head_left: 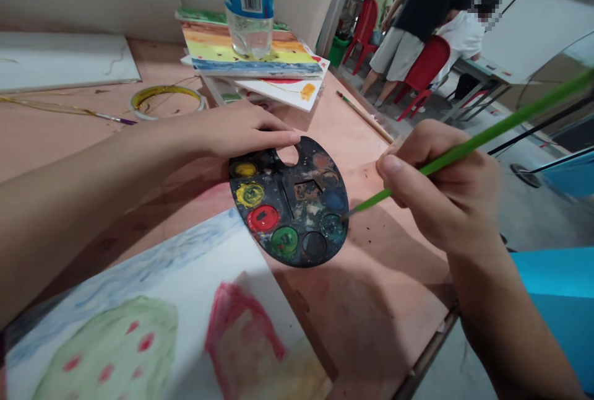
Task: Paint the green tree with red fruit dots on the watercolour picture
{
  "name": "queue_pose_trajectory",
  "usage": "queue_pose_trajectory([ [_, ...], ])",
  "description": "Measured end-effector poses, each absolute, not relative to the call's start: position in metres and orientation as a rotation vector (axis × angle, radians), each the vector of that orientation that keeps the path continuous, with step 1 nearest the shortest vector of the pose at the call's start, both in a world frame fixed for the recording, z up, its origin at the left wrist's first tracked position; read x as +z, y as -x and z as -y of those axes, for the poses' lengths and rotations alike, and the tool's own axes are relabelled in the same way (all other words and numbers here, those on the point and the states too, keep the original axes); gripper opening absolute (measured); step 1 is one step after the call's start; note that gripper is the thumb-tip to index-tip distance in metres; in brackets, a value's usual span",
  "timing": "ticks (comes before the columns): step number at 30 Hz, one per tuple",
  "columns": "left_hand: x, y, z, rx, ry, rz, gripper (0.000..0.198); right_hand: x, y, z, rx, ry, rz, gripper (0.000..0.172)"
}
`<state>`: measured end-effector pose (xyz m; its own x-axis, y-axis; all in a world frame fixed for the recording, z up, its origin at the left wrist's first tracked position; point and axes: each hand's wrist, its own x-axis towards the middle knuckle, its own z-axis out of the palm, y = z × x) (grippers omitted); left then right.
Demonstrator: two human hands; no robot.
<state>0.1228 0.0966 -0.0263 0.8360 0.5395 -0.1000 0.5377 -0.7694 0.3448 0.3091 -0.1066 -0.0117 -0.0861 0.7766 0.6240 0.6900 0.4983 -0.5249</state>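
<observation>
My right hand (445, 186) pinches a green paintbrush (457, 151). The brush tip touches or hovers just over a dark blue-green well at the right side of a black oval paint palette (313, 202). Yellow, red and green paint sit in other wells. My left hand (250, 127) grips the palette's far edge beside the thumb hole, with one finger lying on top and the others partly hidden. Nearer to me lies a painting (185, 313), partly under the palette's level, with a blue band, a green tree shape with red spots and a red-outlined shape.
A water bottle (250, 10) stands on stacked paintings (204, 47) at the back. A tape roll (167, 101), a thin brush (116, 119), a white canvas (65, 60) and another brush (364, 116) lie around. Beyond the table edge are people and red chairs (424, 65).
</observation>
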Motion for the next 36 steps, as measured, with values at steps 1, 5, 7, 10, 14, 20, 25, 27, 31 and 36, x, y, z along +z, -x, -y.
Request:
queue_pose_trajectory([
  [1, -0.0261, -0.1226, -0.0966, 0.015, -2.652, -0.805, 0.065, -0.0117, -0.3089, 0.1069, 0.086, 1.244, 1.804, 0.030],
  [5, -0.0259, -0.1223, -0.0968, 0.025, -2.665, -0.776, 0.066, -0.0120, -0.3080, 0.1073, 0.173, 1.182, 1.823, 0.029],
  [7, -0.0260, -0.1227, -0.0966, 0.012, -2.662, -0.786, 0.068, -0.0127, -0.3086, 0.1066, 0.170, 1.138, 1.784, 0.031],
  [10, -0.0263, -0.1233, -0.0965, 0.001, -2.658, -0.805, 0.068, -0.0137, -0.3119, 0.1046, 0.162, 1.155, 1.608, 0.033],
  [14, -0.0264, -0.1237, -0.0966, -0.009, -2.657, -0.816, 0.066, -0.0125, -0.3160, 0.1020, 0.238, 1.325, 1.628, 0.034],
  [20, -0.0245, -0.1243, -0.0945, -0.026, -2.675, -0.836, 0.066, -0.0110, -0.3147, 0.1003, 0.288, 1.372, 1.536, 0.035],
  [25, -0.0256, -0.1241, -0.0957, -0.014, -2.675, -0.830, 0.065, -0.0120, -0.3140, 0.1009, 0.264, 1.373, 1.599, 0.035],
  [27, -0.0261, -0.1240, -0.0964, -0.011, -2.671, -0.825, 0.064, -0.0115, -0.3130, 0.1015, 0.215, 1.361, 1.600, 0.036],
  [31, -0.0264, -0.1240, -0.0965, 0.002, -2.678, -0.817, 0.065, -0.0108, -0.3119, 0.1027, 0.177, 1.345, 1.644, 0.033],
  [36, -0.0270, -0.1237, -0.0966, 0.018, -2.691, -0.797, 0.064, -0.0110, -0.3120, 0.1036, 0.184, 1.302, 1.612, 0.034],
])
